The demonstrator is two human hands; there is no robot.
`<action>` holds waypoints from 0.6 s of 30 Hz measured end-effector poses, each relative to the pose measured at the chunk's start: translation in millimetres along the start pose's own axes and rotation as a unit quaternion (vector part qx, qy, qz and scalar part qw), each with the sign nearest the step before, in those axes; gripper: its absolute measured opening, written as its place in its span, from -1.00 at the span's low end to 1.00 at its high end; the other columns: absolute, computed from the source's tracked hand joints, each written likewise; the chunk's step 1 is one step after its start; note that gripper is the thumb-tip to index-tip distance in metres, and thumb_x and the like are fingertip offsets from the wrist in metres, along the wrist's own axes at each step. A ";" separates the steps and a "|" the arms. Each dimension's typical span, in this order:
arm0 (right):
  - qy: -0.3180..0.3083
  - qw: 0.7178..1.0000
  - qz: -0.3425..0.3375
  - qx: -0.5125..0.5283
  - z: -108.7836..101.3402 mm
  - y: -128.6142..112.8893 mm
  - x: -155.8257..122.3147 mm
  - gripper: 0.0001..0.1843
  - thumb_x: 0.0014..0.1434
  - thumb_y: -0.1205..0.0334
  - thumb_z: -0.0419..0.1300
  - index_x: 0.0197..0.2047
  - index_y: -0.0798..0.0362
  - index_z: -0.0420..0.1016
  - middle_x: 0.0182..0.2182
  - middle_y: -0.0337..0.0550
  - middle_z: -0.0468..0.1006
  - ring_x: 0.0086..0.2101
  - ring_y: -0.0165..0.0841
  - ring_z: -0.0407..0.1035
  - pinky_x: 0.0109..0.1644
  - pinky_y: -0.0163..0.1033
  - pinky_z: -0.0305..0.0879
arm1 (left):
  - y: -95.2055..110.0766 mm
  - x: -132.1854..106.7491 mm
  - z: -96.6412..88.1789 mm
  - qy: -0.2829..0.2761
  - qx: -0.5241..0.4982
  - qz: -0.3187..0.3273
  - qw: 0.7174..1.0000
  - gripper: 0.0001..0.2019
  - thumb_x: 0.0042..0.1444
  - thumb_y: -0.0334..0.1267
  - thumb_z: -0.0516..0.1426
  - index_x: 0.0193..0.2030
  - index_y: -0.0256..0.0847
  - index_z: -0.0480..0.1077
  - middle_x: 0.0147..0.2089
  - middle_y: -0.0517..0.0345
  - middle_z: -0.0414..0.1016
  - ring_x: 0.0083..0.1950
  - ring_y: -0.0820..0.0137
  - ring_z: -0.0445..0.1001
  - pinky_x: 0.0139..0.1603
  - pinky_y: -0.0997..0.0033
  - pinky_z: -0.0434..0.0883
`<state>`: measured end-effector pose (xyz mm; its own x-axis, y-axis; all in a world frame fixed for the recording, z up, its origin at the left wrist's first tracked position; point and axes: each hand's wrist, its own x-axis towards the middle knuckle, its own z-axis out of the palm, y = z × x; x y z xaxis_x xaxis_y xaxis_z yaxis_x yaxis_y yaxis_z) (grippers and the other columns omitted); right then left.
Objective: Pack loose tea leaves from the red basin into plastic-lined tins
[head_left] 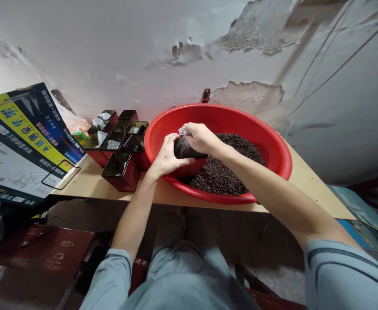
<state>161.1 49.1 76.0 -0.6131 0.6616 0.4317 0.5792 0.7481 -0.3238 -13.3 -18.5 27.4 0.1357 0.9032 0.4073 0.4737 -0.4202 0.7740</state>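
Observation:
A large red plastic basin [274,137] holds a heap of dark, loose dried tea leaves [229,172]. Within its left side is a red tin [193,168], with a clear plastic bag [182,131] at its mouth and dark contents showing through the film. My left hand [167,157] is closed around the left side of the tin near its top. The fingers of my right hand [200,134] pinch the gathered top of the bag. My hands hide part of the tin, and I cannot tell how deep the bag sits in it.
Several red square tins [120,174] stand open left of the basin, some with clear plastic inside. A printed cardboard box [27,137] leans at the far left of the wooden table [308,178]. A peeling wall [111,51] rises behind, with a cord [344,64] at right.

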 end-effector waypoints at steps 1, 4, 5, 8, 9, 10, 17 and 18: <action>0.001 1.000 -0.006 0.007 -1.5 -4.2 2.9 -0.84 0.23 0.47 0.06 -0.28 0.06 0.41 -0.26 -0.04 0.53 -0.25 -0.27 0.35 -0.09 -0.19 0.26 | 1.0 2.5 9.4 0.016 -0.011 -0.002 1.000 -0.01 -0.13 0.08 0.51 0.38 -0.20 0.23 0.46 -0.28 0.24 0.51 -0.13 0.28 0.57 -0.18 0.23; -0.003 1.000 0.002 0.031 -7.6 -19.2 9.9 -0.83 0.19 0.48 0.07 -0.35 0.05 0.38 -0.27 -0.06 0.52 -0.27 -0.29 0.35 -0.09 -0.19 0.26 | 5.1 14.5 33.3 0.070 -0.042 -0.014 0.997 -0.05 -0.15 0.04 0.54 0.33 -0.23 0.30 0.37 -0.27 0.34 0.37 -0.08 0.44 0.39 -0.09 0.46; -0.006 0.999 0.017 0.043 -10.5 -23.5 10.7 -0.83 0.18 0.49 0.08 -0.37 0.04 0.38 -0.29 -0.08 0.52 -0.28 -0.30 0.35 -0.10 -0.19 0.26 | 5.4 18.3 38.5 0.087 -0.042 -0.020 0.995 -0.08 -0.18 0.01 0.55 0.30 -0.23 0.33 0.34 -0.26 0.37 0.32 -0.09 0.47 0.32 -0.08 0.50; -0.013 0.992 0.093 0.087 -21.9 -31.7 7.3 -0.82 0.15 0.47 0.12 -0.43 0.04 0.40 -0.42 -0.18 0.47 -0.35 -0.33 0.33 -0.19 -0.19 0.24 | 1.6 25.1 46.1 0.139 -0.017 -0.019 0.990 -0.25 -0.19 -0.13 0.56 0.17 -0.18 0.46 0.25 -0.17 0.47 0.23 -0.07 0.52 0.23 -0.07 0.53; -0.017 0.988 0.117 0.101 -26.6 -32.7 4.3 -0.82 0.15 0.47 0.13 -0.44 0.05 0.41 -0.47 -0.20 0.44 -0.38 -0.34 0.31 -0.23 -0.20 0.22 | -0.7 25.9 46.7 0.151 -0.013 -0.008 0.988 -0.33 -0.17 -0.18 0.55 0.12 -0.15 0.50 0.22 -0.12 0.50 0.18 -0.03 0.54 0.21 -0.05 0.53; -0.028 0.985 0.133 0.111 -31.7 -33.0 0.7 -0.83 0.15 0.45 0.15 -0.45 0.05 0.42 -0.50 -0.22 0.42 -0.41 -0.36 0.29 -0.26 -0.20 0.20 | -3.0 26.3 46.6 0.159 -0.011 0.004 0.987 -0.42 -0.14 -0.22 0.53 0.06 -0.13 0.53 0.18 -0.07 0.53 0.12 0.03 0.57 0.17 0.00 0.54; -0.118 0.992 -0.025 0.027 -64.6 -23.4 -14.7 -0.59 -0.04 0.35 0.46 -0.06 0.06 0.66 -0.21 -0.08 0.60 -0.26 -0.27 0.44 -0.16 -0.18 0.31 | -7.0 27.9 37.7 0.116 0.027 0.051 0.992 -0.89 0.05 -0.36 0.37 -0.28 -0.19 0.56 -0.20 -0.03 0.64 -0.11 0.15 0.60 -0.08 0.23 0.53; -0.115 0.993 -0.028 0.027 -66.1 -21.8 -13.4 -0.54 -0.03 0.38 0.44 -0.01 0.06 0.65 -0.22 -0.09 0.61 -0.26 -0.26 0.45 -0.14 -0.17 0.33 | -7.6 28.8 36.0 0.102 0.006 0.052 0.993 -0.89 0.04 -0.36 0.38 -0.34 -0.20 0.54 -0.25 -0.02 0.62 -0.12 0.15 0.60 -0.08 0.22 0.54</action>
<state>192.3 20.5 132.9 -0.7537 0.6083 0.2489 0.5148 0.7818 -0.3519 18.4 13.9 15.8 0.0069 0.8176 0.5757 0.4776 -0.5085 0.7165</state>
